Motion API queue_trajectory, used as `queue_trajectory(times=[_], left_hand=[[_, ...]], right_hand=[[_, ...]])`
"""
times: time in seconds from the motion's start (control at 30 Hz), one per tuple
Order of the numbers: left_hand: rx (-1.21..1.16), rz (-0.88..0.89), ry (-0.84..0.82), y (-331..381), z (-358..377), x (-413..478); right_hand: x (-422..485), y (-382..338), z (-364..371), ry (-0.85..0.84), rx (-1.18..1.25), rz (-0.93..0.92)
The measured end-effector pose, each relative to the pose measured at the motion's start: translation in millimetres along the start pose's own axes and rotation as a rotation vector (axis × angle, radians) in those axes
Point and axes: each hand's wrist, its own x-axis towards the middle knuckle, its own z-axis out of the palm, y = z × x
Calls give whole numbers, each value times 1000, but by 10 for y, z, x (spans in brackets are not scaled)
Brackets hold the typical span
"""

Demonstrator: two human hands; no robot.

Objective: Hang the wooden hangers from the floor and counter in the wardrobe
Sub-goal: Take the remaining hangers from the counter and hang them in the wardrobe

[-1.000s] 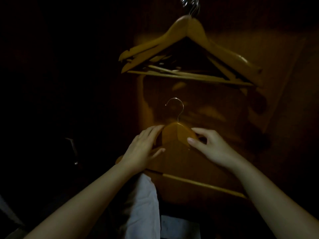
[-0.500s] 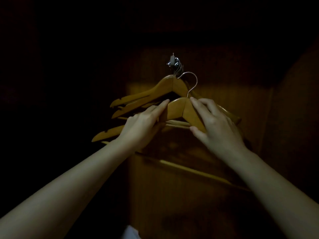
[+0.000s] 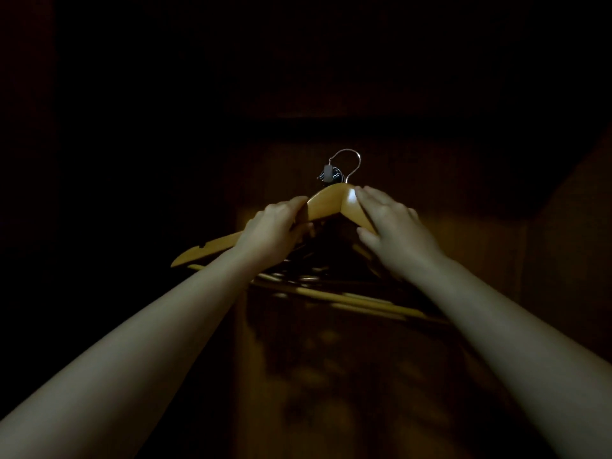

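One hanger (image 3: 328, 204) between left grip (image 3: 275, 233), right grip (image 3: 392, 233)

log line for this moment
phase: hanging | left hand: grips wooden hanger | right hand: grips it | hook: at metal fitting, seating unclear

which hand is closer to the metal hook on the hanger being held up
Right. The right hand grips the wooden hanger just right of its peak, fingertips almost at the base of the metal hook; the left hand grips its left side, lower and farther away.
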Motion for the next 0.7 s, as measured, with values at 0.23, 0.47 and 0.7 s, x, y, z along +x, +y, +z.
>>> queue_trajectory(times=[0.23,0.47,0.7], left_hand=[[-68,-76,-68,-254,133,-91],[-59,-99,-28,-256,342,-224],[45,-80,75,-291,652,-313]], right_hand=[[82,-111,168,-69,-3,-35],[-92,13,421,-1,1,-71],[-104,191,730,166,-79,-121]])
